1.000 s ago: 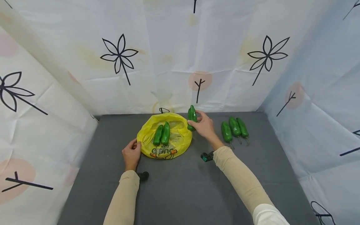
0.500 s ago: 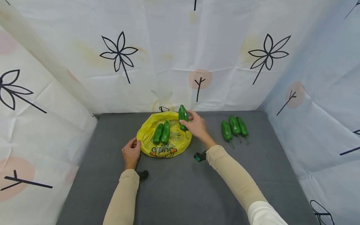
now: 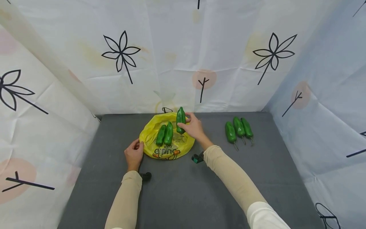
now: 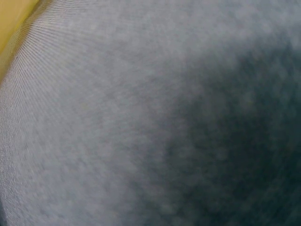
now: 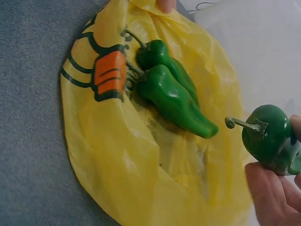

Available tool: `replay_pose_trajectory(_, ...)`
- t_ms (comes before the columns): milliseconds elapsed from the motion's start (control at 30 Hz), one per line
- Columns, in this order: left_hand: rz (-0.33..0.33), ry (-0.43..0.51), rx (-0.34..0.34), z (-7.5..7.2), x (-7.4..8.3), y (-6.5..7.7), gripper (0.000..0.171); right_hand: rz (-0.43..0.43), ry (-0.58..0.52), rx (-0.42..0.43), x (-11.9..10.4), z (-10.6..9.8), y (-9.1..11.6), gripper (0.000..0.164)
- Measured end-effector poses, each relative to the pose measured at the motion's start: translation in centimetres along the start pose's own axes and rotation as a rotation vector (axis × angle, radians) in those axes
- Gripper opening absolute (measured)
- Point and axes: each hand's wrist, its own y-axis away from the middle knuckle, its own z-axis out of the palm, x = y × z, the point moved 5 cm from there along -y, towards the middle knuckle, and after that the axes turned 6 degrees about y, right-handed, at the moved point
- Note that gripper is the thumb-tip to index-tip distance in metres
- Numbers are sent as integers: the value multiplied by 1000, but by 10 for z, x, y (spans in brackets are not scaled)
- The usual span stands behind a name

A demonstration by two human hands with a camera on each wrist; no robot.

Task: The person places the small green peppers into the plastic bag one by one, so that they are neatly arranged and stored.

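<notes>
A yellow plastic bag (image 3: pixel 183 147) with printed lettering lies spread with its mouth facing up. Two green peppers (image 3: pixel 168 134) rest side by side inside it, their stems showing in the right wrist view. At the bag's left edge, my left hand (image 3: pixel 134 156) pinches the rim between thumb and fingers. My right hand (image 3: pixel 195 128) grips a third green pepper (image 5: pixel 267 132) between thumb and fingers, over the right part of the bag's opening. This pepper's curled stem points toward the right wrist camera. In the left wrist view only a corner of the bag (image 4: pixel 11 23) shows.
Three more green peppers (image 3: pixel 239 127) lie together on the grey table (image 3: pixel 177 197), to the right of the bag. Patterned white cloth (image 3: pixel 171 63) stands behind the table and along both sides.
My right hand has carried its pepper leftward, from beside the bag's right rim to over its opening. The left hand stays at the left rim.
</notes>
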Motion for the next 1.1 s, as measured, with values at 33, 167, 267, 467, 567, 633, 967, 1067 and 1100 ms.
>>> replay_pose_trajectory(33, -2, -3, -3, 0, 0, 0, 28, -2, -1, 0, 0, 3, -1, 71)
replay_pose_trajectory(167, -24, -20, -2, -2, -1, 1, 28, 7, -12, -16, 2, 15, -4, 72)
replay_pose_trajectory(267, -31, -33, 4, -4, -1, 1, 27, 14, -21, -27, 2, 23, -6, 73)
replay_pose_trajectory(467, -28, -37, -5, -2, -2, 1, 28, 41, -51, -49, 6, 33, -4, 72)
replay_pose_trajectory(567, -18, -23, -4, 0, -1, 1, 27, 43, -30, -53, 8, 36, -3, 72)
replay_pose_trajectory(633, -5, -14, -2, 1, 0, 0, 27, 40, -12, -48, 10, 37, -3, 71)
replay_pose_trajectory(967, -12, -15, -3, 4, 1, 2, 27, 68, 118, -16, 18, 44, -4, 65)
replay_pose_trajectory(1067, -14, -19, -3, 2, 0, 2, 27, 72, 139, -6, 17, 47, -5, 64)
replay_pose_trajectory(1100, -11, -19, -3, 1, 0, 2, 27, 73, 143, -6, 16, 48, -5, 63)
